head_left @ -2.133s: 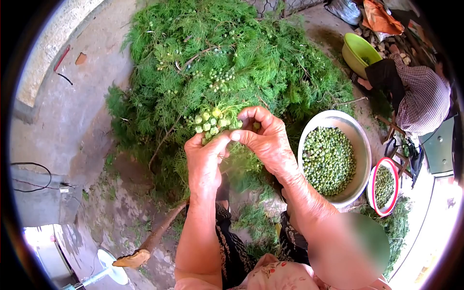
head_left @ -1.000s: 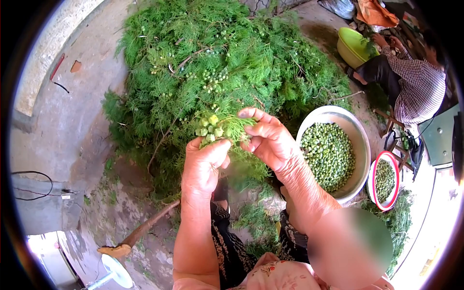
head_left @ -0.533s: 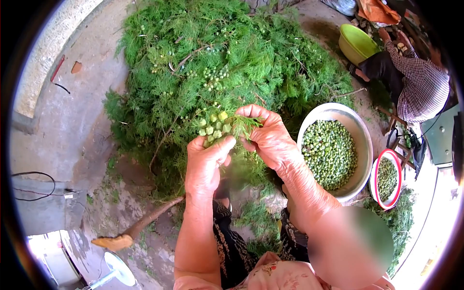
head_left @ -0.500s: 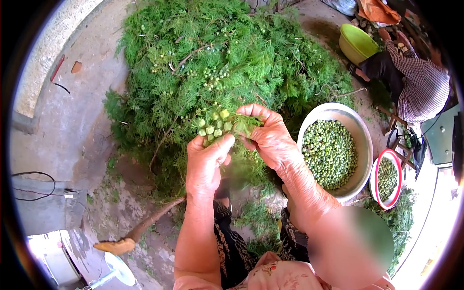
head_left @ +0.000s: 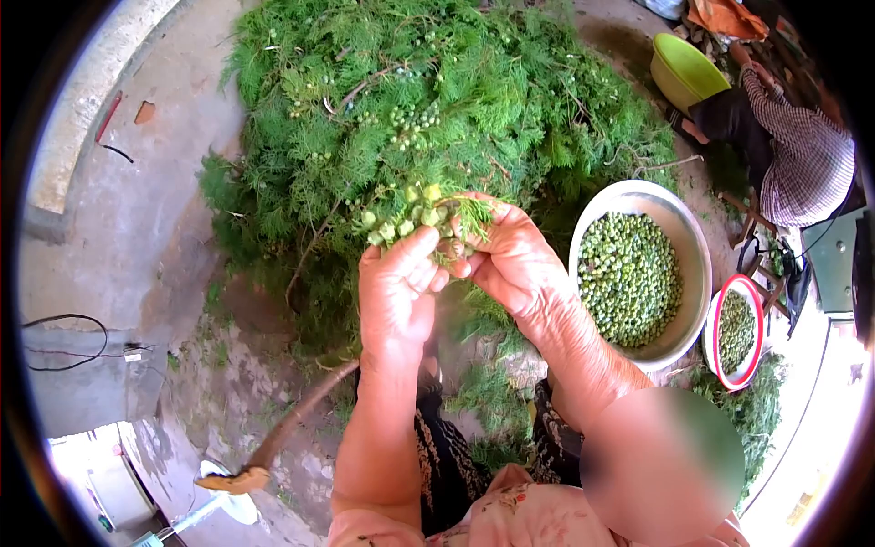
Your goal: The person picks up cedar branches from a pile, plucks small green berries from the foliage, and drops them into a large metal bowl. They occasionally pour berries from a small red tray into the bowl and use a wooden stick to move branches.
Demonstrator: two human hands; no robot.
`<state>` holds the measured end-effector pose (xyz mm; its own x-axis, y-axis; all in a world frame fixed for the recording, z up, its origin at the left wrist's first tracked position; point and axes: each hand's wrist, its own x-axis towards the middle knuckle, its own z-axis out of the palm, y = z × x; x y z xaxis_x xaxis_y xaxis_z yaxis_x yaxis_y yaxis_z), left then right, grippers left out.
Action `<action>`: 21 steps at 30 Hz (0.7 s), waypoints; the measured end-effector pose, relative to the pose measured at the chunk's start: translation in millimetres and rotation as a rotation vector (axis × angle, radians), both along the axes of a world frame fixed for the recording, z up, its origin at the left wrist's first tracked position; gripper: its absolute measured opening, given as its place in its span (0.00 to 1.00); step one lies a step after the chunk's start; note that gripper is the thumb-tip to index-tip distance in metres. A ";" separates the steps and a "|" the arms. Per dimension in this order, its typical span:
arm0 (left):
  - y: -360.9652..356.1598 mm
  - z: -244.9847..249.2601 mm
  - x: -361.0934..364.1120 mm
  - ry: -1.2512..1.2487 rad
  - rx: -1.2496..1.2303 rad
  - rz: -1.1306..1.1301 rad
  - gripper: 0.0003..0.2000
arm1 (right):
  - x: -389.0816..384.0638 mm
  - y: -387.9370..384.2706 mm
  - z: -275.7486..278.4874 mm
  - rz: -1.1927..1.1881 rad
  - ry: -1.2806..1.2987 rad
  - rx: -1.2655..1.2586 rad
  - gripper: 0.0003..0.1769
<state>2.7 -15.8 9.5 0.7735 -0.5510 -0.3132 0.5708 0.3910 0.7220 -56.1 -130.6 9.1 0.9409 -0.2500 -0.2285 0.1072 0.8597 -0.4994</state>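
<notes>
Thumb and fingers of the left hand [head_left: 396, 296] pinch a sprig of pale green cones [head_left: 428, 217]; the right hand's [head_left: 515, 264] fingertips grip its feathery end, and whether they also have a cone is hidden. The sprig is held in front of a heap of cut branches [head_left: 410, 100]. To the right, a metal basin [head_left: 696, 264] holds loose cones [head_left: 629, 278], with a smaller red-rimmed basin [head_left: 761, 328] beside it. Farther off, a co-worker [head_left: 807, 169] sits near a lime-green basin [head_left: 684, 68]. At far left, a white tag [head_left: 133, 355] near a black cable [head_left: 106, 335] is too small to read.
</notes>
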 end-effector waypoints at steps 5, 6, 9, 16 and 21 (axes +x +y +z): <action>1.2 2.6 -2.5 0.060 -0.122 -0.050 0.06 | -4.2 -4.6 0.0 0.072 -0.034 0.174 0.13; 1.0 2.5 -3.0 0.068 -0.153 -0.062 0.05 | -5.4 -5.3 -1.2 0.073 -0.055 0.170 0.13; -2.3 3.5 -3.7 0.099 -0.186 -0.076 0.06 | -7.3 -5.6 -0.6 0.040 -0.078 0.118 0.13; -13.4 7.6 -13.5 0.048 -0.052 0.056 0.06 | -7.2 2.0 0.6 -0.184 0.072 -0.115 0.09; -5.4 6.3 -13.1 0.006 -0.132 0.021 0.04 | -9.1 -10.6 -5.4 -0.214 0.077 0.116 0.08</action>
